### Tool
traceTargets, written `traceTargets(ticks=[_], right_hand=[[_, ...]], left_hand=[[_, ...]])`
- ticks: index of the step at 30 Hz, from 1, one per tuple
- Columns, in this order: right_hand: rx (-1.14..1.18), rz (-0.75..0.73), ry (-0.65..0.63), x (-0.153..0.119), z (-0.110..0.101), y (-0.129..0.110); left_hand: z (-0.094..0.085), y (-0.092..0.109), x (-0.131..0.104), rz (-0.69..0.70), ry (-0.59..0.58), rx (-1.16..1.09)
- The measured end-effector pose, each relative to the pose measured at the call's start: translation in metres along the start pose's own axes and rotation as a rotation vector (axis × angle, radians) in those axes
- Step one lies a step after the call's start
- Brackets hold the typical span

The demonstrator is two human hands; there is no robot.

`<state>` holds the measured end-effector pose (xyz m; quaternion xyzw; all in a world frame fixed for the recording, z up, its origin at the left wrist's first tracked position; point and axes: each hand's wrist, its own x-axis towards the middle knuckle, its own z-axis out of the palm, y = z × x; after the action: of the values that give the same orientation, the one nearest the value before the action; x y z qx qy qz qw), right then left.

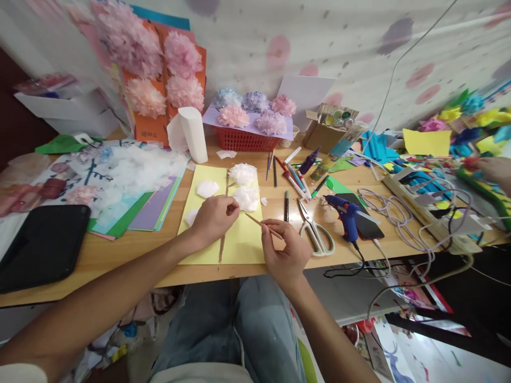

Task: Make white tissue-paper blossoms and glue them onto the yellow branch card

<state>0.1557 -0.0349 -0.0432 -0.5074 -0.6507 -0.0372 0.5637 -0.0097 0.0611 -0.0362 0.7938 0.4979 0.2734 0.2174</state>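
My right hand (288, 252) pinches a thin wooden stick (254, 219) between thumb and fingers, its tip pointing up and left toward my other hand. My left hand (213, 219) is closed in a pinch above a yellow sheet (243, 247); whatever its fingertips hold is too small to make out. Close beside those fingertips sits a fluffy white paper flower (246, 198), with a second white flower (243, 174) just behind it. Flat white paper pieces (207, 189) lie on the sheet's left half, one partly covered by my left hand. A brown line runs down the sheet's middle.
White-handled scissors (317, 234), a blue glue gun (346, 215) and a phone (365, 221) lie to the right, among cables. Markers (293, 178) are scattered behind. A black tablet-like slab (43, 244) lies left. Another person's hand (495, 170) reaches in at far right.
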Motion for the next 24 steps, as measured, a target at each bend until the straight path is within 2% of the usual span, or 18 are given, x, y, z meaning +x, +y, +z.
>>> traceTargets(ticks=[9,24], right_hand=[[-0.017,0.015,-0.010,0.003,0.010,0.005],[-0.048,0.024,-0.049,0.002,0.014,0.006]], left_hand=[[0.003,-0.002,0.000,0.045,0.011,0.059],[0.006,-0.005,0.001,0.032,0.012,0.074]])
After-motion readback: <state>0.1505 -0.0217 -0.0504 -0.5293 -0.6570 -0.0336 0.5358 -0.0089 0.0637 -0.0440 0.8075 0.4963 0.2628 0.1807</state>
